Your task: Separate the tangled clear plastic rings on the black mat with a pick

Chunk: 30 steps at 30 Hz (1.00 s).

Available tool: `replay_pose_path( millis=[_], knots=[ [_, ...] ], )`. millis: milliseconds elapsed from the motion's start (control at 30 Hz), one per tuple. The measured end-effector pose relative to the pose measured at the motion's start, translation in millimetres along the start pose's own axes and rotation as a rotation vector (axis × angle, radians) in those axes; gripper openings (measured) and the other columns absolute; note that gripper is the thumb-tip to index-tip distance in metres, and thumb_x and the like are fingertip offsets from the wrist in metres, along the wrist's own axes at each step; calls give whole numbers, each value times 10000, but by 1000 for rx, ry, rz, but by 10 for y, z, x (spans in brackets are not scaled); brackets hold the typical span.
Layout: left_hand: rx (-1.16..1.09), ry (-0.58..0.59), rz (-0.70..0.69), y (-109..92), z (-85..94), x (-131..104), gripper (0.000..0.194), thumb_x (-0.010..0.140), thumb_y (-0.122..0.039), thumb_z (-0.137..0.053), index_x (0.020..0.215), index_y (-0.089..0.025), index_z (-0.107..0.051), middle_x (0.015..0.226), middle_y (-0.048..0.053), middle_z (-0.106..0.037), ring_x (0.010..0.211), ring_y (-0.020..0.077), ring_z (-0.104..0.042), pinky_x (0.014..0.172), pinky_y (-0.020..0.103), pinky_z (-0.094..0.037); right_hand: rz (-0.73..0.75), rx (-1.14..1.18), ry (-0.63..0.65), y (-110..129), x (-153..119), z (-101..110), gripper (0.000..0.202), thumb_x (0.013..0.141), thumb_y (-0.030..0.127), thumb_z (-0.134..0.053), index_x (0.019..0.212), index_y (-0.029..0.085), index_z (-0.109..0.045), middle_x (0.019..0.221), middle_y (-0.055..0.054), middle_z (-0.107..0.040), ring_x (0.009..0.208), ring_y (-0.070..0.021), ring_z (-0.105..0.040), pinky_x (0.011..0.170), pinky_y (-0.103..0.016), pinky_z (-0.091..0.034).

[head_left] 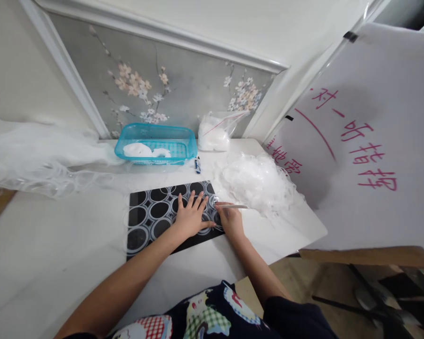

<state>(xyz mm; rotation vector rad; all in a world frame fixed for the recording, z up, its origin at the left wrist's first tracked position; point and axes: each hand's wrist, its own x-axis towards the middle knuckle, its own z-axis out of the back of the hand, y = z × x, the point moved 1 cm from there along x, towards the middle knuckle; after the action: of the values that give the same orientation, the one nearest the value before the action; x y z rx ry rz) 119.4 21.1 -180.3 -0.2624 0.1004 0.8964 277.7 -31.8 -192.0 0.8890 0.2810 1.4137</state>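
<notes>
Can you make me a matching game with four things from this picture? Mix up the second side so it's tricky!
Things:
1. left hand
2. right hand
3. basket
4. whiteboard

Clues:
A. covered in part with reddish writing
B. holding a thin pale tool
C. spread out on the black patterned sheet
D. see-through blue

Right pairs: 1-C, 2-B, 3-D, 4-A

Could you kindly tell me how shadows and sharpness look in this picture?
All in the head view: soft shadows darken the whiteboard; the white plastic pile blends into the pale table; the black sheet contrasts clearly; the lower-right floor looks blurred.
</notes>
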Motion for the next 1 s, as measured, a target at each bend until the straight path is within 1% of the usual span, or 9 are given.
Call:
replay_pose_path(
  millis=[200, 333, 433, 533, 567, 600, 733, 833, 1000],
  knots=[
    [16, -28, -6, 21, -61, 14, 824, 896, -710, -308, 1540, -203, -211, 1613, 79, -136, 1484, 379, -54, 1102, 722, 36, 74, -60, 54, -25, -45, -38, 244, 921, 284, -517, 906, 239, -757, 928, -69, -771, 899, -243, -675, 908, -404, -452],
    [26, -48, -17, 34, -76, 15, 828, 901, -708, -285, 1539, -186, -209, 1612, 82, -135, 1485, 374, -57, 1100, 726, 30, 116, -64, 49, -128, 159, 76, 133, 819, 227, -629, 822, 254, -758, 774, -39, -761, 798, -212, -671, 842, -342, -467],
    [18, -41, -16, 35, -59, 12, 823, 900, -705, -297, 1541, -199, -201, 1613, 85, -142, 1487, 370, -45, 1099, 726, 33, 79, -79, -122, -229, 519, 333, 233, 891, 260, -517, 870, 209, -743, 864, -82, -756, 850, -229, -667, 895, -382, -454],
    [9, -16, -6, 33, -38, 1, 813, 895, -700, -326, 1542, -223, -202, 1613, 89, -154, 1487, 373, -31, 1104, 718, 36, -39, -14, -501, -276, 784, 543, 391, 976, 329, -349, 1014, 151, -695, 1072, -137, -712, 1041, -255, -638, 948, -414, -442],
    [5, -13, -6, 33, -34, -4, 815, 893, -701, -333, 1542, -226, -203, 1614, 89, -153, 1487, 374, -28, 1107, 715, 34, -75, 26, -559, -279, 806, 553, 393, 972, 362, -364, 1007, 148, -692, 1087, -137, -707, 1058, -257, -638, 942, -404, -454],
    [0, -14, -7, 34, -31, -9, 820, 890, -704, -337, 1542, -224, -204, 1614, 89, -150, 1487, 374, -29, 1108, 713, 32, -100, 63, -559, -279, 793, 530, 374, 950, 395, -417, 964, 153, -701, 1067, -129, -716, 1036, -257, -651, 923, -392, -472],
    [-17, -36, -12, 37, -38, -25, 848, 887, -721, -321, 1540, -192, -205, 1613, 97, -137, 1486, 369, -61, 1106, 715, 40, -131, 111, -334, -288, 508, 275, 308, 850, 433, -572, 787, 174, -727, 905, -100, -761, 873, -262, -701, 843, -388, -517],
    [-24, -72, -20, 22, -51, -28, 872, 866, -745, -360, 1542, -219, -193, 1607, 122, -166, 1479, 383, -99, 1093, 729, 34, -165, 125, -340, -320, 319, 178, 331, 857, 451, -566, 844, 168, -737, 898, -98, -762, 895, -260, -700, 842, -386, -518],
    [-21, -117, -115, -23, -76, -35, 789, 833, -739, -465, 1502, -355, -299, 1589, 119, -257, 1463, 424, -137, 1092, 734, -42, -228, 141, -414, -347, 303, 217, 396, 867, 487, -545, 920, 140, -729, 974, -129, -743, 977, -272, -670, 885, -403, -495]
  ],
)
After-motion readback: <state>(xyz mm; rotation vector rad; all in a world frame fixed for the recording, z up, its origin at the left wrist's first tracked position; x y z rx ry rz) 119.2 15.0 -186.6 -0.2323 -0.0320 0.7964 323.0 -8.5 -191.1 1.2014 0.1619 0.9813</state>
